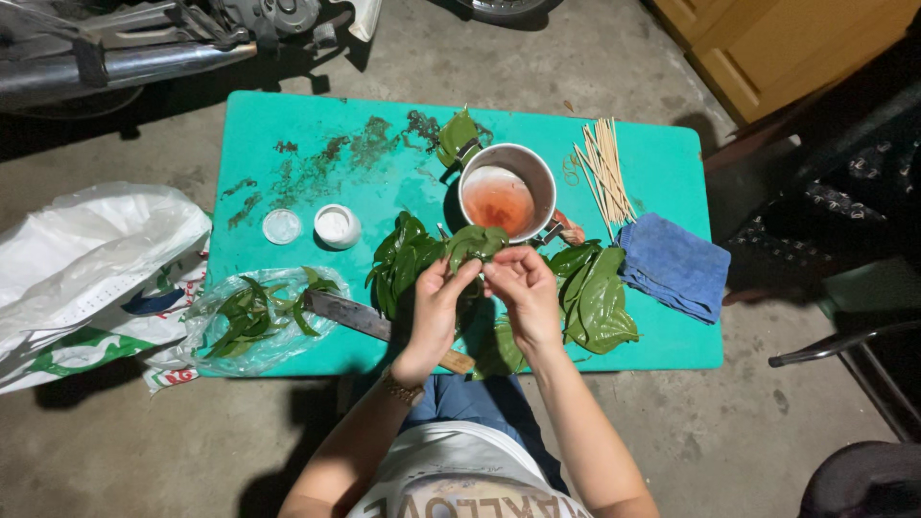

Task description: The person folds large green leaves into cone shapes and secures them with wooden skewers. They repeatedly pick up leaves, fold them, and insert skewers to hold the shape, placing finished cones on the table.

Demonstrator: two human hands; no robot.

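- Turquoise worktop (269, 125) on concrete floor (144, 451).
- Beyond the fingers (477, 271): metal pot (507, 190) of reddish liquid, wooden skewers (604, 168).
- Either side of them: green leaves (597, 299).
- Further right: blue cloth (674, 267).
- Left: knife (350, 315), small white jar (337, 225), its lid (281, 226), clear bag of leaves (257, 321).

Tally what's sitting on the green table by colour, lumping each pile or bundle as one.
Green: 4 – leaf pile left of pot, leaf pile on the right, leaf behind pot, bag of leaves
White: 2 – small round jar, its lid
Blue: 1 – folded cloth
Tan: 1 – bundle of sticks
Silver: 1 – metal pot
Total: 9
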